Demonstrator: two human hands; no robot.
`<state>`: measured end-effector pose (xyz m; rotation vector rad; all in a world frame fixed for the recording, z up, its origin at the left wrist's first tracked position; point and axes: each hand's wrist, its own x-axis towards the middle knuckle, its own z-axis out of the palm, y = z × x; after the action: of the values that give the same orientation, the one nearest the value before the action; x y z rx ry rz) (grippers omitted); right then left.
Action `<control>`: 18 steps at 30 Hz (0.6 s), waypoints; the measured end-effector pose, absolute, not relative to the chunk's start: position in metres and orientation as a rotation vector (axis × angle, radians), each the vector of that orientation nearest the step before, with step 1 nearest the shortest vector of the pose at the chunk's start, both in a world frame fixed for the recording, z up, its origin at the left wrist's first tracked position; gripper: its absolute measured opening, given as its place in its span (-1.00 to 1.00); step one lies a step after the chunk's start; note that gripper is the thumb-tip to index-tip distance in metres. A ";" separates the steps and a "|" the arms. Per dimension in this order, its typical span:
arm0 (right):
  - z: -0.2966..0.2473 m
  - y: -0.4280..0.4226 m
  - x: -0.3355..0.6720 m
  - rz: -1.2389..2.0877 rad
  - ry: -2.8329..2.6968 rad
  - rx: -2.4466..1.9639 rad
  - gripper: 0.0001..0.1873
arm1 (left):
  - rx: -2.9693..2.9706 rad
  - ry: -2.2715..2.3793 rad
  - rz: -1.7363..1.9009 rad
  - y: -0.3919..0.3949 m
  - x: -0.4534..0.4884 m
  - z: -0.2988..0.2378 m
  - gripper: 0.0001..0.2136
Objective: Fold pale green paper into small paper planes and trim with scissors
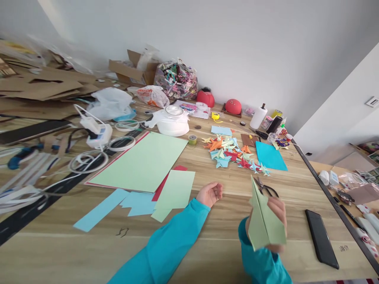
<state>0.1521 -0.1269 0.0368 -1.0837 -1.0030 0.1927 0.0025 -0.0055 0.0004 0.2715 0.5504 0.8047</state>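
Observation:
My right hand (280, 209) grips a pale green paper plane (263, 225) from behind and lifts it above the table, its nose pointing up and away from me. The paper hides part of the fingers. My left hand (210, 194) rests on the wood with its fingers loosely curled and nothing in the palm. Beside it lies a small stack of pale green paper (177, 189), overlapping red and light blue pieces (142, 203). Just past the plane are dark-handled scissors (268, 189). Farther off sits a pile of small folded paper figures (231, 152) in several colours.
Large green sheets (142, 161) lie on the left, near coiled cables (89, 161) and a power strip (100, 136). A black phone (321, 238) is at the right. A turquoise sheet (271, 156), a thread spool (192, 139) and bags line the back of the table (207, 248).

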 end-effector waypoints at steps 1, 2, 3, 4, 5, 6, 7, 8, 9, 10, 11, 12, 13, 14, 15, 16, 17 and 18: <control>0.038 -0.109 0.151 -0.046 -0.972 -1.066 -0.81 | 0.277 0.551 0.802 -0.006 0.003 0.000 -0.83; 0.040 -0.091 0.151 -0.192 -0.964 -1.099 -0.81 | 0.285 0.550 0.800 -0.006 0.003 0.000 -0.83; 0.043 -0.071 0.152 -0.234 -1.004 -1.208 -0.81 | 0.293 0.548 0.799 -0.006 0.003 0.000 -0.84; 0.046 -0.053 0.155 -0.194 -1.085 -1.376 -0.81 | 0.301 0.548 0.796 -0.006 0.003 -0.001 -0.84; 0.047 -0.036 0.158 -0.110 -1.170 -1.578 -0.80 | 0.310 0.546 0.794 -0.006 0.003 -0.001 -0.85; 0.046 -0.023 0.163 0.009 -1.226 -1.785 -0.79 | 0.318 0.546 0.793 -0.006 0.003 -0.001 -0.86; 0.043 -0.013 0.167 0.122 -1.233 -1.975 -0.76 | 0.326 0.546 0.793 -0.006 0.003 -0.001 -0.86; 0.037 -0.006 0.170 0.200 -1.245 -2.111 -0.71 | 0.331 0.546 0.793 -0.006 0.002 -0.001 -0.86; 0.030 -0.003 0.173 0.218 -1.249 -2.148 -0.70 | 0.334 0.548 0.796 -0.006 0.002 -0.001 -0.86; 0.023 -0.003 0.175 0.225 -1.252 -2.163 -0.71 | 0.335 0.549 0.800 -0.006 0.002 -0.001 -0.85; 0.015 -0.004 0.176 0.228 -1.261 -2.171 -0.72 | 0.334 0.549 0.802 -0.006 0.002 -0.001 -0.85; 0.009 -0.006 0.176 0.229 -1.278 -2.171 -0.73 | 0.335 0.549 0.802 -0.006 0.003 -0.002 -0.84; 0.005 -0.008 0.175 0.225 -1.295 -2.167 -0.74 | 0.338 0.548 0.801 -0.006 0.003 -0.002 -0.85; 0.002 -0.011 0.175 0.220 -1.314 -2.161 -0.75 | 0.345 0.545 0.801 -0.005 0.003 -0.003 -0.85; 0.001 -0.013 0.174 0.213 -1.330 -2.154 -0.75 | 0.354 0.541 0.800 -0.005 0.003 -0.004 -0.85; 0.001 -0.014 0.174 0.206 -1.344 -2.147 -0.75 | 0.363 0.537 0.801 -0.005 0.004 -0.005 -0.86; 0.002 -0.017 0.174 0.201 -1.357 -2.139 -0.75 | 0.371 0.532 0.800 -0.005 0.004 -0.005 -0.86; 0.003 -0.019 0.174 0.195 -1.366 -2.132 -0.75 | 0.378 0.529 0.803 -0.005 0.004 -0.006 -0.86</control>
<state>0.1739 -0.0194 0.0030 -2.1323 -1.3659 0.1950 0.0040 -0.0049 -0.0061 0.3777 0.5293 0.8033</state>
